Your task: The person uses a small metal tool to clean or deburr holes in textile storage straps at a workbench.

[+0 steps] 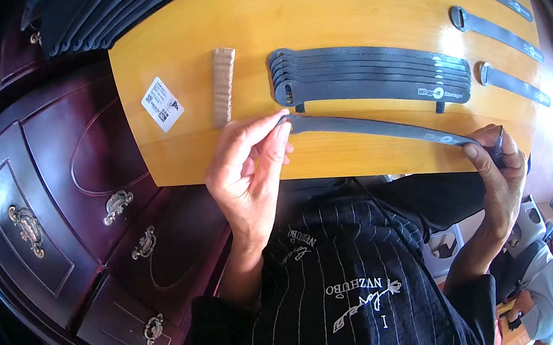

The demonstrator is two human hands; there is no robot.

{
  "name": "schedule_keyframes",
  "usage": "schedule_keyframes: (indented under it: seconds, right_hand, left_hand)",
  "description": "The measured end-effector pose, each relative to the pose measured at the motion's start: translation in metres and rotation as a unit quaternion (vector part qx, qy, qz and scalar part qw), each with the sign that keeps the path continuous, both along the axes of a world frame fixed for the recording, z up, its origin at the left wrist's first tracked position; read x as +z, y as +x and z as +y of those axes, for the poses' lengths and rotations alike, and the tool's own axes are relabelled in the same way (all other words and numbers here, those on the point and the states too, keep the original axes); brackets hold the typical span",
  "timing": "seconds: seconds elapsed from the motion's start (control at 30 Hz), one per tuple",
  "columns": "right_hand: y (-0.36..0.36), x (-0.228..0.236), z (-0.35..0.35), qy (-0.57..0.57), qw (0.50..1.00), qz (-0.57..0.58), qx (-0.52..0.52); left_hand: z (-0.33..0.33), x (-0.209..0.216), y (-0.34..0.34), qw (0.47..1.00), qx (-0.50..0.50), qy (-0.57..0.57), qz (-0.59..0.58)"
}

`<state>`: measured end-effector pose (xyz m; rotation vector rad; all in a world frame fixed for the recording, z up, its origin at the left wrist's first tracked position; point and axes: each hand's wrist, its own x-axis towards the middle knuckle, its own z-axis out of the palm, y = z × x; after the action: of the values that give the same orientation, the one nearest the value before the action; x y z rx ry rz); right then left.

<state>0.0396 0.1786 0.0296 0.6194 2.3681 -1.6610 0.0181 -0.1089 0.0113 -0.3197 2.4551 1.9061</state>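
Observation:
A dark grey strap [367,128] is stretched between my two hands above the near edge of the table. My left hand [249,169] pinches its left end between thumb and fingertips. Closed around the right end is my right hand [499,161], with the tip of the strap sticking up past the fingers. Just beyond lies a fanned stack of similar straps [367,73], their slotted ends to the left. Two small dark tabs show under the stack's near side. What lies inside my curled fingers is partly hidden.
Several single straps [496,31] lie along the table's right side. A larger dark strap pile [109,21] sits at the far left. A brown ridged strip [224,86] and a white label [162,104] are on the yellow table [193,161]. Dark red drawers [56,218] stand left; people [538,286] sit at lower right.

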Motion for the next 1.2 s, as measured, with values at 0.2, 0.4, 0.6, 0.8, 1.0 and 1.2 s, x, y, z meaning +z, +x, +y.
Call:
schedule_keyframes:
  seconds: [0.2,0.4,0.6,0.8,1.0,1.2]
  right_hand:
    - [-0.011,-0.007,-0.001,0.034,0.998,0.053,0.01]
    - [-0.012,-0.005,0.0,0.044,0.999,0.02,0.01]
    - [-0.014,-0.008,-0.001,0.062,0.998,0.031,-0.008]
    - [-0.015,-0.009,-0.005,0.054,0.998,0.019,-0.022]
    - [-0.015,-0.011,-0.006,0.036,0.998,0.015,-0.051]
    - [-0.018,-0.012,-0.004,0.037,0.998,0.004,-0.051]
  left_hand:
    - [0.002,-0.005,-0.011,0.999,0.037,-0.01,0.005]
    - [0.007,-0.008,-0.015,0.998,0.035,-0.055,-0.001]
    - [0.011,-0.009,-0.018,0.999,0.036,-0.034,0.001]
    - [0.01,-0.01,-0.018,0.998,0.044,-0.034,-0.013]
    - [0.007,-0.011,-0.018,0.998,0.046,-0.044,-0.013]
    - [0.008,-0.01,-0.02,0.998,0.033,-0.059,-0.002]
